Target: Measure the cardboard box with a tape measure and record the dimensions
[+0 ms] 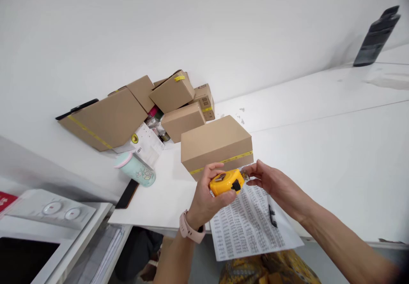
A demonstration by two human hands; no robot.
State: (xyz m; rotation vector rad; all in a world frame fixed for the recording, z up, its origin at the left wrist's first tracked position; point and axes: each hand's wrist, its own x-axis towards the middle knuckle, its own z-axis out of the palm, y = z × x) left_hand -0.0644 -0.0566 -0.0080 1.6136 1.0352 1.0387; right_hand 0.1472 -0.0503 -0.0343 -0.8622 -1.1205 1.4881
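Observation:
My left hand (211, 194), with a pale pink watch on its wrist, is wrapped round a yellow tape measure (226, 181) with a black button. At the mouth of its case, the bent fingers of my right hand (263, 179) close on the tape's end, which they partly hide. Just beyond both hands sits a closed cardboard box (217, 141) with yellow tape along its side. Below them a printed sheet (246, 228) with rows of text overhangs the table's front edge. On that sheet lies a black pen or clip (272, 215), too small to tell which.
More cardboard boxes (174, 92) are stacked against the wall at back left. A mint-green tumbler (137, 171) stands left of the hands, near a dark flat case (127, 194). A dark bottle (377, 36) is at far right on the white table (335, 147). A white appliance (54, 211) is at lower left.

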